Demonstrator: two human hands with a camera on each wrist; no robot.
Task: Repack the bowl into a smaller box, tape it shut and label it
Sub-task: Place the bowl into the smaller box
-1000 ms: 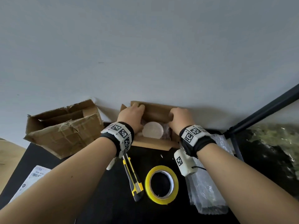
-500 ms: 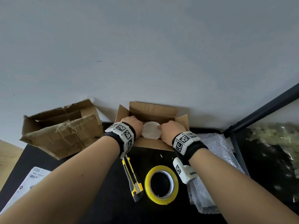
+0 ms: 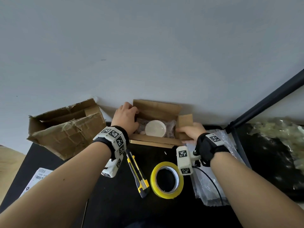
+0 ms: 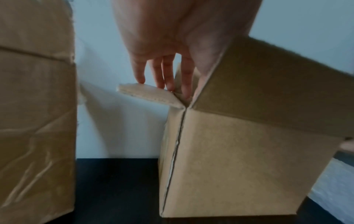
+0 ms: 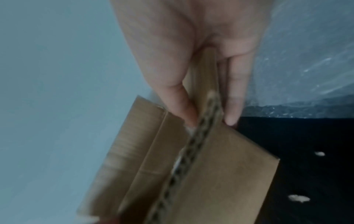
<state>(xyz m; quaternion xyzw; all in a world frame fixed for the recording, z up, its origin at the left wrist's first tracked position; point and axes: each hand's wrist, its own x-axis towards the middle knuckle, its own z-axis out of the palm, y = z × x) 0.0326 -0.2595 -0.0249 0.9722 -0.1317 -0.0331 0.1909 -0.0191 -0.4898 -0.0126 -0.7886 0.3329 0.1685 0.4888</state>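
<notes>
The small cardboard box (image 3: 153,142) stands open against the wall. Inside it the white bowl (image 3: 155,130) sits upright in bubble wrap (image 3: 170,129). My left hand (image 3: 125,118) is at the box's left side. In the left wrist view its straight fingers (image 4: 168,75) rest on the small left flap (image 4: 147,94), which sticks outward. My right hand (image 3: 190,131) is at the right side. The right wrist view shows thumb and fingers (image 5: 234,97) pinching the right flap (image 3: 185,123) by its edge. The far flap (image 3: 156,107) stands up against the wall.
A larger torn box (image 3: 65,127) lies at the left. On the black table (image 3: 115,203) in front of the small box are a yellow utility knife (image 3: 137,175) and a yellow tape roll (image 3: 167,180). A label sheet (image 3: 37,178) lies near left; a bubble wrap sheet (image 3: 209,186) lies right.
A second ago both hands held the far flap down over the box, then they touched the bowl. The far flap now stands up, and the hands have moved apart to the side flaps.
</notes>
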